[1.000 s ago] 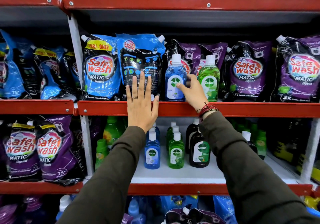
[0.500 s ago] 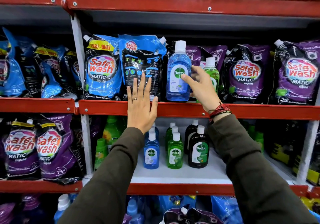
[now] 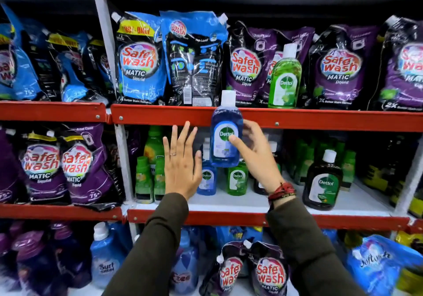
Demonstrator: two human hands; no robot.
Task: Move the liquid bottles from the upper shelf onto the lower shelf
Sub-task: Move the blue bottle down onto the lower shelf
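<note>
Right hand (image 3: 256, 156) is pinching the blue bottle (image 3: 225, 135) upright, thumb on the label, fingers behind; bottle is hanging in air in front of the upper shelf (image 3: 160, 117) edge, above the lower shelf (image 3: 229, 218). Left hand (image 3: 180, 163) is spread flat, empty, just beside the bottle. Green bottle (image 3: 283, 78) is standing on the upper shelf

glossy plastic pouches (image 3: 139, 59), painted metal shelf (image 3: 320, 120)

Blue bottle (image 3: 225, 135) upright before shelf edge; green bottle (image 3: 285, 78) upright on upper shelf (image 3: 160, 117)
</note>
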